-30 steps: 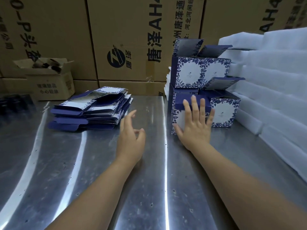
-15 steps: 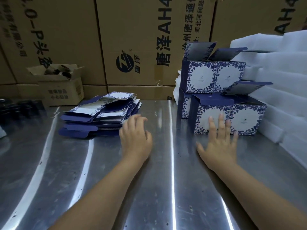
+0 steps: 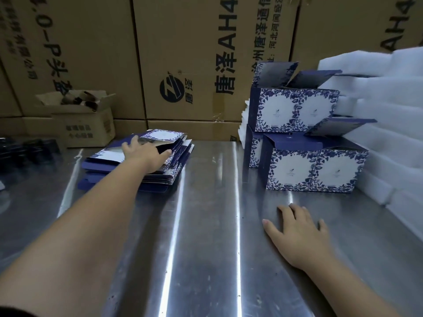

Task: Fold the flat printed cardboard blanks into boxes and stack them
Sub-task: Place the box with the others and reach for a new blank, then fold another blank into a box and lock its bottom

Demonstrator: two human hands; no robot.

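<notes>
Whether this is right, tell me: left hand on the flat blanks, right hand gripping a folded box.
No: head view shows the right hand flat on the table, clear of the folded boxes. The left hand is on the flat blanks.

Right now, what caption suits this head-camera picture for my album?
Box folding: left hand on the flat blanks, right hand flat on the steel table near folded boxes.

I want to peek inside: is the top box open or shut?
Open. On the top box the flaps stand up instead of covering it.
</notes>
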